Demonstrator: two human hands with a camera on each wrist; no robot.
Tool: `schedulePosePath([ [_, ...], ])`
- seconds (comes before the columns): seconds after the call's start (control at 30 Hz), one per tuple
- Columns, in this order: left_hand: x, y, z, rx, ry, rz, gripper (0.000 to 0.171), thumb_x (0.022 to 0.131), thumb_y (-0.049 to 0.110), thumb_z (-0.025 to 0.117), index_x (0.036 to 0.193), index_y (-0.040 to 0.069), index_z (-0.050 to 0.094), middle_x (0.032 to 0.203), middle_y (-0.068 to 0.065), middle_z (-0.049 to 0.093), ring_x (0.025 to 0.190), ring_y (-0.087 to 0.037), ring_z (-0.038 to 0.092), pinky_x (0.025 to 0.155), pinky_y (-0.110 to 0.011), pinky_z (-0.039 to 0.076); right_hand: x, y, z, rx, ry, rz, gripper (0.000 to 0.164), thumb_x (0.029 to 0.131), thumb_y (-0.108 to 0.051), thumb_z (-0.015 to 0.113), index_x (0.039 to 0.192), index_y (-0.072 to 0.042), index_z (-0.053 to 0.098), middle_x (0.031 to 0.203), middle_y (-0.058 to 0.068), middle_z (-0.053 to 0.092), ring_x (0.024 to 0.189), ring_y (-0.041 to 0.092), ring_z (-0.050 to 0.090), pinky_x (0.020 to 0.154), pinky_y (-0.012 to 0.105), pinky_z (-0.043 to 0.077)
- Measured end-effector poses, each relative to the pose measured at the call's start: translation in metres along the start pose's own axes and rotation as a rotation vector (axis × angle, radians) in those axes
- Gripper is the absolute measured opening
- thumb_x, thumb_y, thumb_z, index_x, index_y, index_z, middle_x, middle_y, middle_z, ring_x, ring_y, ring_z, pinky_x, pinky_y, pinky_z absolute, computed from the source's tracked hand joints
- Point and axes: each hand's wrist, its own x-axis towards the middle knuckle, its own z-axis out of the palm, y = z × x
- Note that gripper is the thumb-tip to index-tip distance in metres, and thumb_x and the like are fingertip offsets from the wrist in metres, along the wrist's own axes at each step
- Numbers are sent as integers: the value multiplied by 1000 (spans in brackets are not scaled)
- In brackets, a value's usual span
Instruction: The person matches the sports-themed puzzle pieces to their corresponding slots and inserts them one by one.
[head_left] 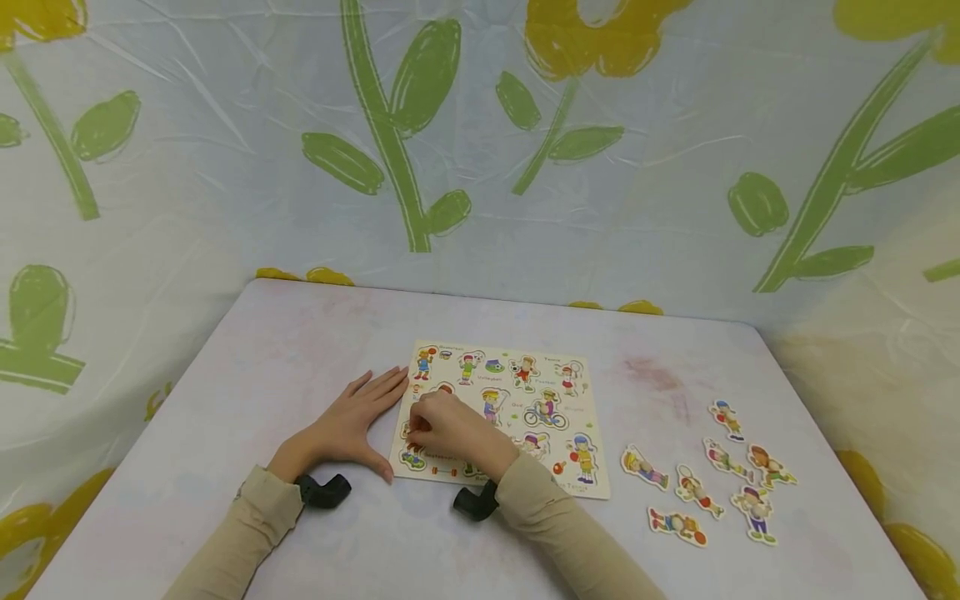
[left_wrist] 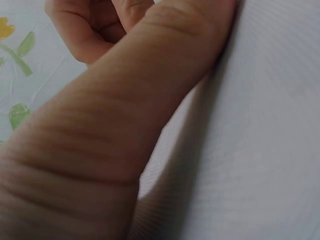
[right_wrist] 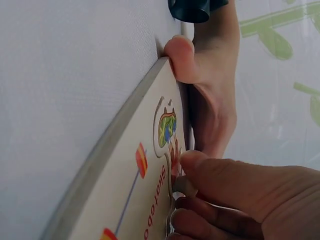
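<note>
The wooden puzzle board (head_left: 600, 467) lies on the table, with pictures of children doing sports on it. My left hand (head_left: 352, 425) is spread along its left edge, thumb at the near corner and fingers straight. Over the board's near left part, my right hand (head_left: 457, 429) has its fingers curled. The right wrist view shows its thumb and fingers pinching a small knob (right_wrist: 185, 186) on the skateboarder puzzle piece (right_wrist: 168, 129). That piece's skateboard end lies at its outline; the figure's upper part is hidden by the fingers.
Several loose puzzle pieces lie right of the board, among them a golfer (head_left: 643, 467), a tennis player (head_left: 697, 492) and a basketball player (head_left: 677, 527). A black wrist mount (head_left: 324, 492) sits at each wrist. Flower-print cloth (head_left: 637, 208) hangs behind the table.
</note>
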Motion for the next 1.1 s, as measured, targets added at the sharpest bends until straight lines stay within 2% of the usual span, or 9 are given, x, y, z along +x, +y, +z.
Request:
schedulePosePath([
  [0.33,2,0,-2,-9,-21,-14,142,54,92,62,158,6,20,166,-8,14,152,-27,12,120,-53,6,-4,2,-7,6,39,-18,12,91,-19,74,81,-13,70,74,-8,59,65,1,50,59,14,43],
  [0.53,1,2,-4,-3,-14,-17,142,53,92,63,158,5,22,165,-9,16,151,-29,14,119,-55,8,-11,2,-22,42,51,-25,15,92,-19,72,79,-13,69,71,-8,60,64,5,50,59,19,43],
  [0.77,1,2,-3,5,12,4,144,51,91,66,157,2,24,164,-12,19,150,-32,17,117,-57,12,-34,8,-40,31,80,29,14,93,-22,71,82,-15,70,74,-10,60,66,5,52,62,21,46],
  [1.1,1,3,-1,13,-18,-26,144,52,92,63,157,4,22,165,-10,15,151,-29,13,119,-55,9,-75,24,-57,4,141,83,12,92,-19,72,81,-15,69,74,-10,59,65,6,51,60,23,46],
])
